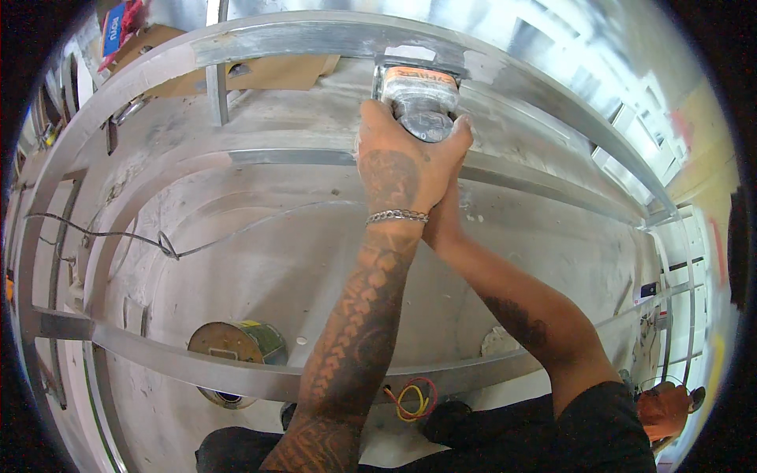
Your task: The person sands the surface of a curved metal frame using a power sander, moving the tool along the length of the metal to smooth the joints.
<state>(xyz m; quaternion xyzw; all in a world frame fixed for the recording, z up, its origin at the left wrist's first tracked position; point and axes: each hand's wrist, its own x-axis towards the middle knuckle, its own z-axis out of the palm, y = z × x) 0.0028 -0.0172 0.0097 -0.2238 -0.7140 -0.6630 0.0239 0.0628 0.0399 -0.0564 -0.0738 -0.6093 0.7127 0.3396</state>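
A dust-covered power sander [420, 93], dark and pale with an orange label, sits with its front against a curved metal rail [315, 37] at the far side. My left hand [402, 169], wearing a chain bracelet [397, 215], is closed round the sander's rounded back end, thumb on the right side. From the right, my right hand [446, 211] reaches in beneath the left one. Only its wrist part shows; its fingers are hidden behind the left hand and the tool. A pale smooth patch [482, 61] and grey sanded-looking stretches mark the rail near the sander.
Curved metal bars [197, 364] form a large frame around me. On the floor lie a metal can [236, 343], a dark cable [102, 232] and cardboard [284, 72]. Red and yellow wires [414, 398] hang by the near bar. A rounded orange-brown thing [662, 411] is at lower right.
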